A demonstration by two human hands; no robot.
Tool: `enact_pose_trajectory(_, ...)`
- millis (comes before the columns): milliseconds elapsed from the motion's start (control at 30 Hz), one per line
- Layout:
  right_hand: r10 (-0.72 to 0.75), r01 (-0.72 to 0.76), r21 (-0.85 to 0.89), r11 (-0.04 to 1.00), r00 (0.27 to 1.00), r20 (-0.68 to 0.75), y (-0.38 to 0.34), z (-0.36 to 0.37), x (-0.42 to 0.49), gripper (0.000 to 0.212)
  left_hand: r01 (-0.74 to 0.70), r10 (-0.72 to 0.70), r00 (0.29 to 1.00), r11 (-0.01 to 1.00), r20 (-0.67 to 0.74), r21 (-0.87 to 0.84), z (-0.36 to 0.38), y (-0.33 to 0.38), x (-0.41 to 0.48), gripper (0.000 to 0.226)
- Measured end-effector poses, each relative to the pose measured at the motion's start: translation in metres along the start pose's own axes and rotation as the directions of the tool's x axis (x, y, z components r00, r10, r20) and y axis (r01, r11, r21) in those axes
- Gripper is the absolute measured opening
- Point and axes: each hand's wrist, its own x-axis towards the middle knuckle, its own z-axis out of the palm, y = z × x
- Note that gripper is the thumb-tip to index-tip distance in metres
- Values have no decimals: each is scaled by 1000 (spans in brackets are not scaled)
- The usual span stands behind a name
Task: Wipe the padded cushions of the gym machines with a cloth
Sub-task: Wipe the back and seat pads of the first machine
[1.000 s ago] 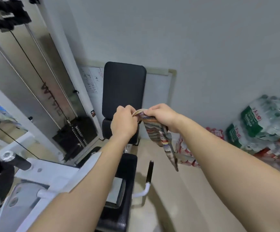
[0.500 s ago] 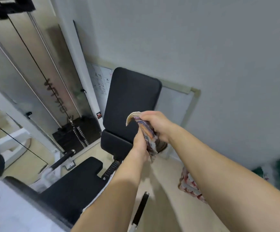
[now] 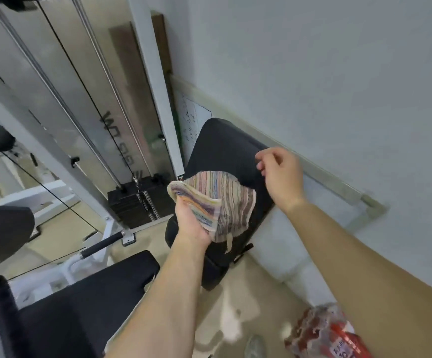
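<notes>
A striped, many-coloured cloth (image 3: 217, 200) lies folded in my left hand (image 3: 193, 223), which grips it from below in front of the black padded backrest (image 3: 225, 148) of a gym machine. My right hand (image 3: 280, 178) hovers to the right of the cloth, fingers loosely curled, holding nothing, just in front of the backrest's right edge. Below the backrest sits a smaller black lumbar pad (image 3: 209, 264). The black seat cushion (image 3: 88, 293) extends toward me at lower left, partly hidden by my left forearm.
The weight stack (image 3: 137, 205) with its cable and guide rods stands left of the backrest behind a white frame post (image 3: 155, 86). A black-grip handle (image 3: 101, 245) juts out by the seat. A whiteboard (image 3: 313, 220) leans on the wall. A red bottle pack (image 3: 331, 334) lies at lower right.
My right hand has let go of the cloth and moved up and right. The cloth now sits bunched in my left hand alone. The view has moved closer to the backrest.
</notes>
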Motion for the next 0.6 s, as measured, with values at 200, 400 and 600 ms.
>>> enact_pose_trajectory(200,-129,69,-440,895,986,-109,26,-6,91,30,-290,292,936,956,-194,43,5,59,72,63)
enact_pose_trajectory(400,81,-118,-529,840,992,-92,56,11,116,32,-314,382,917,871,-116,379,62,67,146,41)
enact_pose_trajectory(600,-28,-94,-594,799,981,-193,64,19,121,30,-245,520,815,-90,255,965,78,4,183,70)
